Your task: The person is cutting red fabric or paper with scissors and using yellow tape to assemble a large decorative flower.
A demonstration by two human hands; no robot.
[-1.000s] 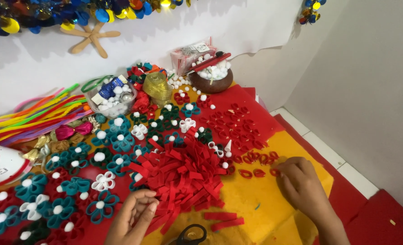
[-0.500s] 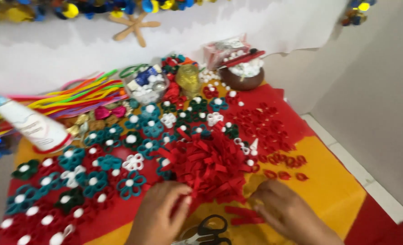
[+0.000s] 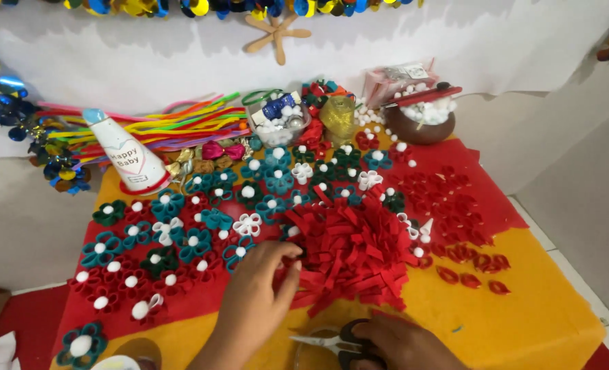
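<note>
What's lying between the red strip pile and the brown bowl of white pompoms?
Head view: finished felt flowers with white centres lie between the red strip pile and the brown bowl.

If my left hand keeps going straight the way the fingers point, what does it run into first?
The left hand points up and to the right, its fingertips already at the edge of the pile of red felt strips. That pile comes first; depth is hard to judge, but they look to be touching.

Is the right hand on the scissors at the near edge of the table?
Yes: the right hand lies over the black handles of the scissors, while the left hand reaches into the pile of red felt strips.
</note>
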